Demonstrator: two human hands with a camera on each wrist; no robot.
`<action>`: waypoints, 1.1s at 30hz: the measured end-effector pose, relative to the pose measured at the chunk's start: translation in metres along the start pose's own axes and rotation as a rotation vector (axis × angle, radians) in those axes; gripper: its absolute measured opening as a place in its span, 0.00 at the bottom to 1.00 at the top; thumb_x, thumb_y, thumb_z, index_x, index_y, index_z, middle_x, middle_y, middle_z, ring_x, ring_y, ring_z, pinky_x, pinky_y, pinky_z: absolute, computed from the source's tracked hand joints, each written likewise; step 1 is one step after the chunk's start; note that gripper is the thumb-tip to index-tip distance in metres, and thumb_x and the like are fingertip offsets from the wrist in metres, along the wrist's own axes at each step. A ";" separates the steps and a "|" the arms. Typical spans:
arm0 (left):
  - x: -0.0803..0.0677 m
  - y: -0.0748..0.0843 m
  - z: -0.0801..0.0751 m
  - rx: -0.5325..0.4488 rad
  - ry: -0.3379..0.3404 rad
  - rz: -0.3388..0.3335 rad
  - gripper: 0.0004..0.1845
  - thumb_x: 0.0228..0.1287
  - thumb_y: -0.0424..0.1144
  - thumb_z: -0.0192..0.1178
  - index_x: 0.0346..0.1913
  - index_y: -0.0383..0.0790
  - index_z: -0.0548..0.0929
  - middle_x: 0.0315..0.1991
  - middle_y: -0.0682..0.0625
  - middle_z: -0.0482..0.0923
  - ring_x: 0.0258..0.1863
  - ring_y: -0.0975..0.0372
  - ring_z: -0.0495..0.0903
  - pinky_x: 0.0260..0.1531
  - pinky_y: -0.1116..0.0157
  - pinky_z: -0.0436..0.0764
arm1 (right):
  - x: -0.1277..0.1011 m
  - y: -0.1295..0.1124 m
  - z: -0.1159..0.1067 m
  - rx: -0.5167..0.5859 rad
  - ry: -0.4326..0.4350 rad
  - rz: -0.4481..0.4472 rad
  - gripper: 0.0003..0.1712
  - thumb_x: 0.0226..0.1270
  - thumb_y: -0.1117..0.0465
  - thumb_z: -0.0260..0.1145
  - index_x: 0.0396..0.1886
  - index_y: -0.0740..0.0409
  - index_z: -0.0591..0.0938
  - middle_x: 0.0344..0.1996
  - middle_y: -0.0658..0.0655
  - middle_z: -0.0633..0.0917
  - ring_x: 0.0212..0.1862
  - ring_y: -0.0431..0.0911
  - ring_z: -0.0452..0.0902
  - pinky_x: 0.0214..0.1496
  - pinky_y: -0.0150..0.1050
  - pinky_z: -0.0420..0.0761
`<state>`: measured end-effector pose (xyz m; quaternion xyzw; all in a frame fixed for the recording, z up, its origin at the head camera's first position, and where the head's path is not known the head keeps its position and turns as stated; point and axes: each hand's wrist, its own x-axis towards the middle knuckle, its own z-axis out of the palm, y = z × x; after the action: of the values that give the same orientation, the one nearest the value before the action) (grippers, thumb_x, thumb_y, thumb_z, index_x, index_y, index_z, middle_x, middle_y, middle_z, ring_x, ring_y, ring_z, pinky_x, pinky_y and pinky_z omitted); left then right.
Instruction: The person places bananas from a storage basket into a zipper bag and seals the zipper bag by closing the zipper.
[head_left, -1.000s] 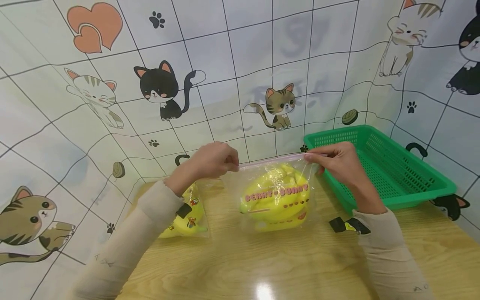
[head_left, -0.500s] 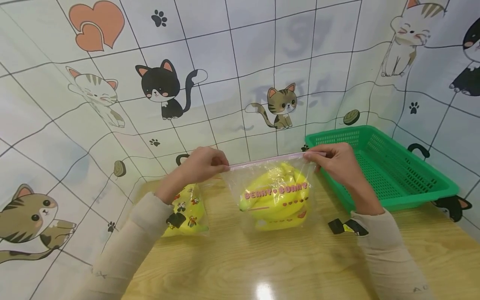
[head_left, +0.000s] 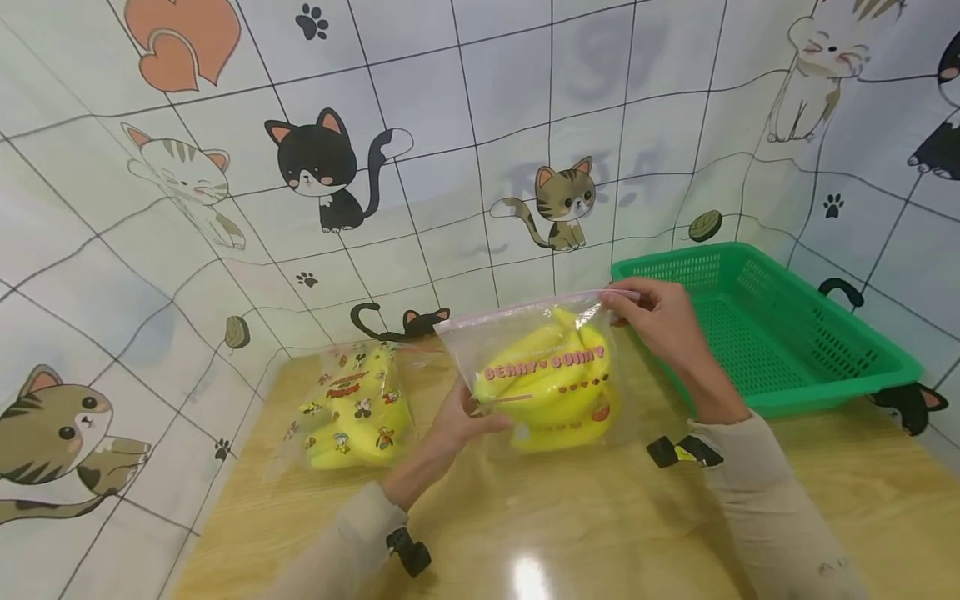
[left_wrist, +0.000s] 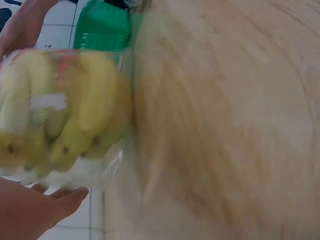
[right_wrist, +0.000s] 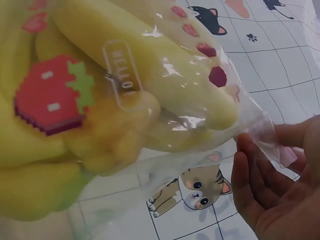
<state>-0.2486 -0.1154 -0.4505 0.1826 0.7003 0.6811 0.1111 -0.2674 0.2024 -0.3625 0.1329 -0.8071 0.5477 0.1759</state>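
Note:
A clear zip bag (head_left: 551, 433) printed "BERRY BUNNY" holds yellow bananas (head_left: 551, 400). It hangs upright and slightly tilted above the table, its pink zip strip along the top. My right hand (head_left: 663, 321) pinches the top right corner between thumb and fingers, also seen in the right wrist view. At the lower left of the bag is my left hand (head_left: 461, 421), thumb stretched across the front and fingers partly hidden by the bag's left edge. The left wrist view shows that hand beside the bag, blurred; how firmly it touches cannot be told.
A second printed bag (head_left: 360, 408) with yellow fruit lies on the wooden table (head_left: 570, 525) at the left. At the right back stands a green plastic basket (head_left: 757, 333). A cat-patterned sheet (head_left: 420, 167) covers the wall behind.
My left hand has let go of the zip strip's left end and come down to the bag's lower left side. The bag has risen slightly. My right hand keeps its pinch.

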 end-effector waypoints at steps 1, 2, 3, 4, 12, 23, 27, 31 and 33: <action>0.002 -0.003 0.005 0.009 -0.005 0.001 0.46 0.60 0.43 0.75 0.77 0.61 0.61 0.73 0.55 0.71 0.70 0.56 0.73 0.66 0.57 0.76 | 0.000 0.000 0.000 0.000 -0.015 0.019 0.21 0.76 0.54 0.66 0.58 0.64 0.84 0.41 0.51 0.89 0.36 0.35 0.86 0.42 0.29 0.87; 0.004 -0.006 0.009 0.011 -0.005 0.007 0.45 0.61 0.41 0.75 0.76 0.62 0.61 0.72 0.55 0.72 0.69 0.57 0.75 0.66 0.57 0.78 | 0.000 0.001 -0.001 -0.007 -0.031 0.034 0.24 0.76 0.53 0.66 0.63 0.63 0.81 0.47 0.57 0.88 0.40 0.37 0.86 0.45 0.30 0.87; 0.006 -0.008 0.011 0.011 -0.003 0.010 0.43 0.63 0.39 0.74 0.76 0.62 0.62 0.71 0.55 0.73 0.67 0.57 0.77 0.65 0.58 0.79 | 0.000 0.002 -0.002 -0.005 -0.057 0.052 0.29 0.75 0.53 0.67 0.69 0.61 0.75 0.54 0.62 0.85 0.45 0.41 0.86 0.47 0.33 0.86; 0.008 -0.009 0.013 0.011 0.001 0.011 0.41 0.65 0.39 0.72 0.75 0.62 0.62 0.71 0.55 0.72 0.66 0.57 0.79 0.64 0.58 0.80 | -0.001 0.004 -0.003 -0.009 -0.087 0.072 0.35 0.75 0.52 0.67 0.75 0.59 0.68 0.62 0.67 0.80 0.50 0.46 0.85 0.50 0.36 0.86; 0.019 -0.015 0.001 -0.026 0.124 -0.113 0.37 0.68 0.46 0.69 0.75 0.58 0.63 0.72 0.49 0.71 0.62 0.54 0.81 0.60 0.50 0.83 | -0.003 0.030 0.019 -0.022 -0.377 0.160 0.67 0.64 0.52 0.76 0.82 0.61 0.35 0.74 0.78 0.61 0.73 0.73 0.64 0.71 0.66 0.73; 0.038 -0.025 -0.017 0.027 0.229 -0.342 0.57 0.66 0.66 0.63 0.84 0.47 0.42 0.79 0.39 0.58 0.71 0.39 0.66 0.72 0.40 0.67 | -0.008 0.065 0.058 -0.138 -0.562 0.185 0.50 0.66 0.54 0.74 0.71 0.71 0.51 0.62 0.80 0.72 0.62 0.68 0.74 0.63 0.60 0.79; 0.041 -0.036 -0.024 0.049 0.294 -0.391 0.57 0.69 0.68 0.58 0.84 0.42 0.40 0.80 0.34 0.55 0.79 0.36 0.55 0.78 0.34 0.51 | -0.009 0.074 0.066 -0.177 -0.621 0.198 0.47 0.72 0.47 0.68 0.74 0.70 0.56 0.64 0.78 0.73 0.64 0.66 0.74 0.63 0.58 0.79; 0.042 -0.037 -0.025 0.116 0.367 -0.403 0.56 0.71 0.71 0.52 0.84 0.38 0.41 0.81 0.31 0.50 0.82 0.36 0.46 0.79 0.34 0.43 | -0.011 0.075 0.068 -0.205 -0.642 0.185 0.48 0.75 0.44 0.63 0.78 0.69 0.55 0.68 0.79 0.72 0.67 0.70 0.72 0.65 0.63 0.78; 0.042 -0.029 -0.020 0.193 0.418 -0.336 0.54 0.72 0.70 0.50 0.84 0.38 0.41 0.82 0.32 0.47 0.82 0.37 0.45 0.79 0.35 0.43 | -0.012 0.069 0.065 -0.249 -0.604 0.159 0.46 0.77 0.43 0.61 0.79 0.68 0.56 0.69 0.79 0.71 0.68 0.72 0.71 0.66 0.65 0.77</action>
<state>-0.2979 -0.1172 -0.4748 -0.0707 0.7900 0.6062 0.0577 -0.2941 0.1670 -0.4476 0.2030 -0.8913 0.3930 -0.0996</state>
